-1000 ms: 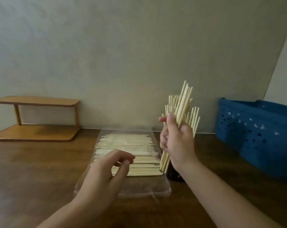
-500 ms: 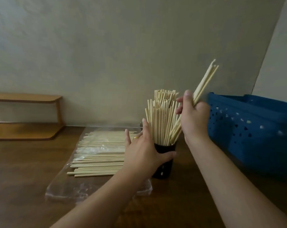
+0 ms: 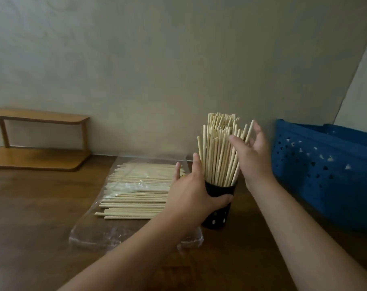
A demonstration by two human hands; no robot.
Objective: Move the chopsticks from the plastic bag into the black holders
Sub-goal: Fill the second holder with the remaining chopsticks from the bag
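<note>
The black holder is being gripped by the left hand, with the thumb curled across its front and the fingers going around its far side, so most of its left wall is being hidden. A full bundle of upright chopsticks is being carried in this holder, right between the two hands. The right hand is being held against the right side of the bundle with straight, spread fingers; nothing is being clasped by it, and some sticks are being covered behind its palm. To the left of the left hand, more chopsticks are lying flat on the plastic bag, whose near edge is being partly hidden by the left forearm. To the right of the right hand, a blue basket is being cut off by the frame edge. It cannot be told whether a second holder is standing behind the bundle.
</note>
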